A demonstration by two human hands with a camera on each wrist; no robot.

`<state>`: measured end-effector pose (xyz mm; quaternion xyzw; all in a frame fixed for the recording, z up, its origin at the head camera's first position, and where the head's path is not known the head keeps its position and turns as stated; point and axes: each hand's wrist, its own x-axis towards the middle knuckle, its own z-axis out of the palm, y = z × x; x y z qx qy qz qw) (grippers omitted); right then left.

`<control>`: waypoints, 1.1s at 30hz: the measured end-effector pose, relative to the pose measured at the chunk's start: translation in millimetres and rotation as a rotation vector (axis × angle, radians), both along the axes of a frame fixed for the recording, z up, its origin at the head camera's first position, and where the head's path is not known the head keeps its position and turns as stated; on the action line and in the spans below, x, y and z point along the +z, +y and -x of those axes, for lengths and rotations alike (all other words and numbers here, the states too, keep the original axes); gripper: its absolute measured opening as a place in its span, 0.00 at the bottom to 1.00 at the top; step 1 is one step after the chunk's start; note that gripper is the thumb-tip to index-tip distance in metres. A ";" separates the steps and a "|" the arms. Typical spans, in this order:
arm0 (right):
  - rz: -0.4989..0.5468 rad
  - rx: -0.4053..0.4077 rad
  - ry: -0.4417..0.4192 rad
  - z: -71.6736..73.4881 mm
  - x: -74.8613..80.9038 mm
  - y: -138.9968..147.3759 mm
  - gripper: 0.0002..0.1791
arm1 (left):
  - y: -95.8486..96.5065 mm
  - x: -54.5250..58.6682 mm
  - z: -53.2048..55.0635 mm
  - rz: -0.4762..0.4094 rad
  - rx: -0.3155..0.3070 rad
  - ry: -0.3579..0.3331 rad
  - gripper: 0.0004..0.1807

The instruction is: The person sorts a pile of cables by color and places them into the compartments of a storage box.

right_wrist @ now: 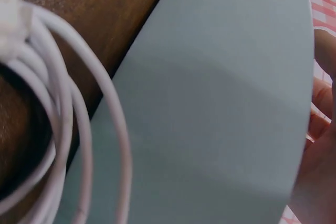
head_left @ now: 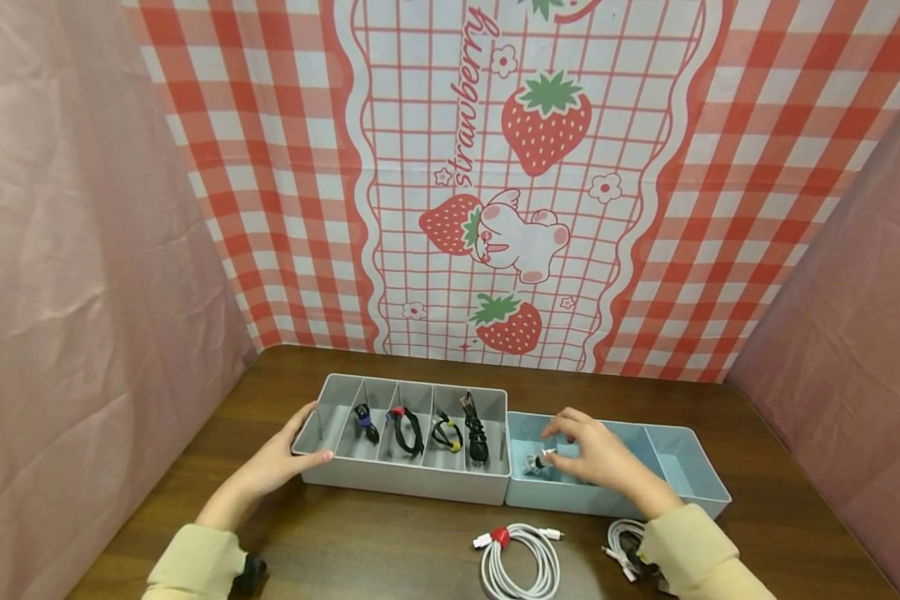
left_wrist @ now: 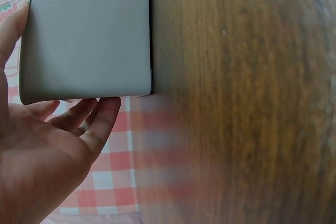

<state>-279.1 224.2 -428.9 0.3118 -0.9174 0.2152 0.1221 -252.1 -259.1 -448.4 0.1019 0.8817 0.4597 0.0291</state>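
My left hand [head_left: 273, 461] holds the left end of a grey divided box [head_left: 405, 483], thumb at the front corner and fingers on the end wall. In the left wrist view, the fingertips touch that box's wall [left_wrist: 89, 40]. Tied black cables lie in its compartments, among them one with a purple tie [head_left: 366, 423] and one with a red tie [head_left: 407, 429]. My right hand [head_left: 592, 450] reaches into a light blue divided box [head_left: 581, 497]. Its thumb and index finger are apart, beside a small bundled white cable [head_left: 536, 462] in the left compartment.
A coiled white cable with a red tie [head_left: 521, 562] lies on the brown table [head_left: 390, 542] in front of the boxes. Another white cable [head_left: 622, 546] is partly hidden by the right sleeve. A checked strawberry cloth [head_left: 525, 208] hangs behind; pink cloth flanks both sides.
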 end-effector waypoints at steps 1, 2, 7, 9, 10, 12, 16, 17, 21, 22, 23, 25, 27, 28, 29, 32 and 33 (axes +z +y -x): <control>0.001 -0.004 -0.001 -0.6 1.2 0.5 0.13 | 0.2 0.3 -0.2 0.000 -0.002 0.002 0.50; -0.002 -0.009 -0.001 -1.2 2.2 1.2 0.13 | 0.2 0.5 -0.3 -0.002 -0.004 0.002 0.50; -0.012 -0.022 0.008 -3.8 6.4 4.7 0.13 | 0.1 -0.2 -0.2 -0.006 0.001 -0.004 0.50; -0.015 -0.024 0.015 -4.7 7.7 6.0 0.14 | 0.1 -0.4 0.1 -0.003 0.003 -0.008 0.50; -0.017 -0.027 0.017 -5.2 8.3 6.6 0.14 | 0.2 -0.4 0.0 -0.003 0.003 -0.009 0.50; -0.026 -0.036 0.015 -6.3 9.6 7.7 0.13 | 0.2 -0.2 -0.1 -0.003 0.004 -0.012 0.50; -0.033 -0.046 0.027 -9.2 13.1 10.0 0.14 | 0.2 0.2 -0.7 -0.004 0.003 -0.014 0.50; -0.029 -0.045 0.034 -10.2 14.2 10.5 0.14 | 0.2 0.3 -0.9 -0.002 0.003 -0.014 0.50; -0.007 -0.036 0.062 -14.8 19.9 11.6 0.14 | 0.0 0.4 -0.6 0.013 0.004 -0.009 0.50; -0.003 -0.036 0.067 -16.0 21.3 11.8 0.14 | -0.1 0.2 -0.4 0.015 0.006 -0.010 0.50; -0.001 -0.036 0.071 -17.1 22.7 11.9 0.14 | 0.0 0.0 -0.3 0.016 0.008 -0.010 0.50; 0.003 -0.032 0.080 -19.3 24.9 12.5 0.14 | -0.2 -0.4 -0.1 0.016 0.010 -0.015 0.50; 0.004 -0.031 0.092 -22.1 27.1 12.9 0.15 | -0.5 -1.2 0.6 0.012 0.011 -0.021 0.50; 0.005 -0.032 0.097 -23.7 28.1 12.9 0.15 | -0.7 -1.6 0.9 0.009 0.014 -0.026 0.49; 0.008 -0.033 0.100 -25.3 29.0 12.8 0.15 | -0.8 -1.8 1.2 0.009 0.014 -0.029 0.50; 0.013 -0.040 0.109 -31.1 32.3 11.9 0.16 | -1.4 -2.4 2.2 0.007 0.016 -0.037 0.50; 0.014 -0.046 0.110 -32.8 33.2 11.3 0.16 | -1.4 -2.3 2.2 0.007 0.017 -0.036 0.50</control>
